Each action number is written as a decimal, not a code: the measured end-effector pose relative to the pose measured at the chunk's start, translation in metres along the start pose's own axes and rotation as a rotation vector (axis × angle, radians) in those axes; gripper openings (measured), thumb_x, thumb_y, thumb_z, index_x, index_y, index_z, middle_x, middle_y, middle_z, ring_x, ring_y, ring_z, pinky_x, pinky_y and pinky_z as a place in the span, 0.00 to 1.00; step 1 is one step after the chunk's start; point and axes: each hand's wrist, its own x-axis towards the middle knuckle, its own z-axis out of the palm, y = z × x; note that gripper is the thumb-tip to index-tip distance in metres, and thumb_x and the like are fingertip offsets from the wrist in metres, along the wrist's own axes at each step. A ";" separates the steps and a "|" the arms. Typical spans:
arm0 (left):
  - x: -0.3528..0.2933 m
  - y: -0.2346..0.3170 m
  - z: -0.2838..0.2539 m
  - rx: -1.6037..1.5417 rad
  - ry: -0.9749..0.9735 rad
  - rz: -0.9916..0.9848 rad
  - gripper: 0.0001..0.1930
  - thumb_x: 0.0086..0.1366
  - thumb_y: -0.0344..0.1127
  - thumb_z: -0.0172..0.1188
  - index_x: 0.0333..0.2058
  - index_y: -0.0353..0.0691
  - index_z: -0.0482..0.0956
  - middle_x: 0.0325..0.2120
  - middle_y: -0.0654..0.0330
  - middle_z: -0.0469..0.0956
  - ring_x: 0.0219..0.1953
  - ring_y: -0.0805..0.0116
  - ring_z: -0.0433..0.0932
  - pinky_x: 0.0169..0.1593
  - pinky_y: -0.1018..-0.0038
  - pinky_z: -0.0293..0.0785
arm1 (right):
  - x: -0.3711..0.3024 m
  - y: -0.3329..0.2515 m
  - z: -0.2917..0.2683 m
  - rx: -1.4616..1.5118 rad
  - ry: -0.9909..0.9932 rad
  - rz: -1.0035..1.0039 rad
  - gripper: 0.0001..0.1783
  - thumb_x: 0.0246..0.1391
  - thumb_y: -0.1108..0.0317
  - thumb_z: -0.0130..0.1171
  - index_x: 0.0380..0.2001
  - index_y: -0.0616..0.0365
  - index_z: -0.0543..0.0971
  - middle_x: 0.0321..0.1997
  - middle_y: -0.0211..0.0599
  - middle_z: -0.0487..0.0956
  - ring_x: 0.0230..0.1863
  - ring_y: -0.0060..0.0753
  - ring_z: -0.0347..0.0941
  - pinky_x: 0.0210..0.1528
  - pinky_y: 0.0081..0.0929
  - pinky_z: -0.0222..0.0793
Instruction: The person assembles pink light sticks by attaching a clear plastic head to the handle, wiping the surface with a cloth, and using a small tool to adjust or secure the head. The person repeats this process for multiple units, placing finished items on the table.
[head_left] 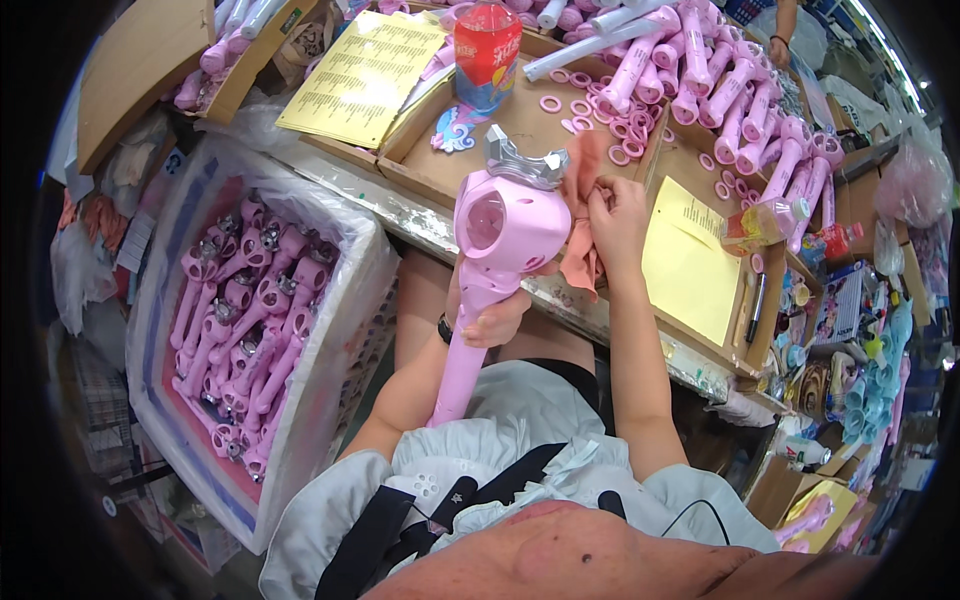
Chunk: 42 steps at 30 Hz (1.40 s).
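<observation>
A pink toy wand (480, 275) with a hollow round head and a silver crown piece (523, 162) on top stands tilted in front of my body. My left hand (495, 320) is closed round its handle just below the head. To the right of the head, my right hand (614, 212) is closed, fingertips pinching an orange cloth (583, 245). The cloth hangs down beside the wand head over the table edge; whether it touches the head I cannot tell.
On my left stands a plastic-lined crate (345, 215) of crowned wands. Cardboard trays (420, 165) on the table hold pink rings (628, 130), pink handles (630, 70), a red drink container (487, 50) and yellow sheets (690, 260). A bottle (765, 225) lies at right. Another person's hand (779, 50) shows far right.
</observation>
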 end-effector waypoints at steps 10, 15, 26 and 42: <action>-0.005 -0.007 -0.003 0.245 0.368 0.142 0.47 0.59 0.70 0.38 0.61 0.32 0.51 0.20 0.54 0.68 0.11 0.65 0.67 0.14 0.73 0.66 | 0.002 0.004 0.005 0.051 0.098 -0.105 0.09 0.52 0.67 0.57 0.33 0.61 0.78 0.39 0.44 0.72 0.41 0.42 0.69 0.45 0.33 0.65; -0.012 0.001 -0.014 0.362 0.546 0.213 0.41 0.61 0.70 0.33 0.53 0.35 0.64 0.19 0.59 0.66 0.16 0.69 0.66 0.20 0.73 0.66 | -0.009 -0.007 -0.007 0.120 0.204 -0.166 0.08 0.51 0.70 0.58 0.32 0.65 0.77 0.39 0.45 0.73 0.43 0.42 0.68 0.47 0.33 0.63; -0.011 0.023 -0.038 0.342 0.613 0.390 0.42 0.60 0.71 0.38 0.44 0.29 0.72 0.23 0.55 0.78 0.19 0.69 0.74 0.25 0.76 0.68 | -0.189 -0.044 -0.019 0.804 -0.816 0.517 0.18 0.48 0.69 0.64 0.40 0.62 0.70 0.34 0.32 0.73 0.33 0.20 0.69 0.36 0.18 0.66; -0.037 -0.033 -0.011 0.734 0.811 0.352 0.31 0.61 0.37 0.55 0.59 0.36 0.54 0.37 0.56 0.71 0.30 0.72 0.74 0.35 0.77 0.74 | -0.209 -0.020 0.000 1.335 -0.966 0.844 0.31 0.45 0.60 0.62 0.51 0.61 0.64 0.44 0.41 0.74 0.47 0.34 0.71 0.52 0.32 0.67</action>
